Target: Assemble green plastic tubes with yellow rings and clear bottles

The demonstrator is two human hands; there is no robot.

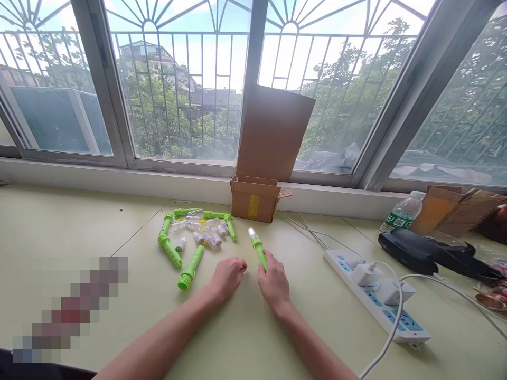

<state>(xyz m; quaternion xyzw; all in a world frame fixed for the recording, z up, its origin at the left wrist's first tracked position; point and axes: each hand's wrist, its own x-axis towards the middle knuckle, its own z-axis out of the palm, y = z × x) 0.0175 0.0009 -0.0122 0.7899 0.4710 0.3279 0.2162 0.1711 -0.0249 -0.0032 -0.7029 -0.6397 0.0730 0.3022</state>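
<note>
One green stick with a clear tip points to eleven o'clock, your right hand's fingers clamped round it. Your left hand's fingers curl together; I cannot tell whether around anything. Six loose green tubes lie on the bench at your eleven, around clear and white pieces too jumbled to count. One cardboard box stands at twelve.
</note>
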